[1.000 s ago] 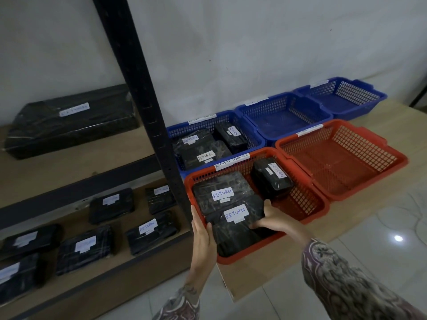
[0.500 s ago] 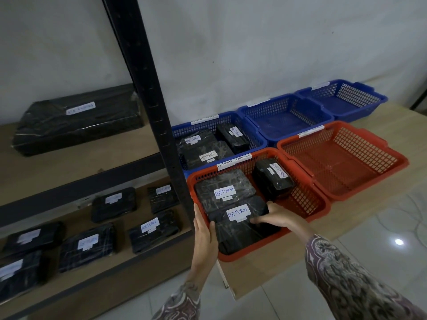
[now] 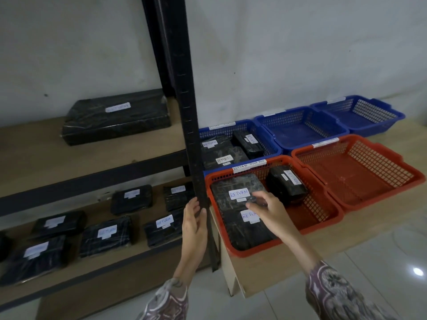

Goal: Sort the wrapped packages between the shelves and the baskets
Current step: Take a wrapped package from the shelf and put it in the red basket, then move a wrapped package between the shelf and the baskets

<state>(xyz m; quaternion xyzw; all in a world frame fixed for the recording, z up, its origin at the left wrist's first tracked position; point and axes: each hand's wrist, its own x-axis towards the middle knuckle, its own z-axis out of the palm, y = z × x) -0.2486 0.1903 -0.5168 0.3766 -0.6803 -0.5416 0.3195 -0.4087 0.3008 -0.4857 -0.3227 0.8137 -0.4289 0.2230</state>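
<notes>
Three black, film-wrapped packages sit in the near red basket (image 3: 272, 248) on the low wooden bench (image 3: 360, 232), each with a white label. The front package (image 3: 245, 234) lies flat at the basket's near left corner, its label reading "RET…" before my hand cuts it off. The rear package (image 3: 238, 192), labelled "RETURN", lies flat just behind it, the two touching. A smaller, blockier package (image 3: 285, 187) stands tilted against the back right of the same basket.

My right hand (image 3: 268, 210) hovers over the seam between the two flat packages, fingers (image 3: 254, 205) spread loosely and half curled, gripping nothing; whether the fingertips touch the wrap I cannot tell, as the hand is blurred. My left hand (image 3: 194, 224) is open and flat, fingers straight up, beside the black shelf upright (image 3: 187, 116), thumb against its edge, holding nothing.

Both flat packages run with their long axis from the basket's near edge toward the wall, labels facing up. The tilted package's long axis runs the same way, leaning slightly right, with its label facing up and right.

Behind, a blue basket (image 3: 265, 135) holds three more labelled packages.
</notes>
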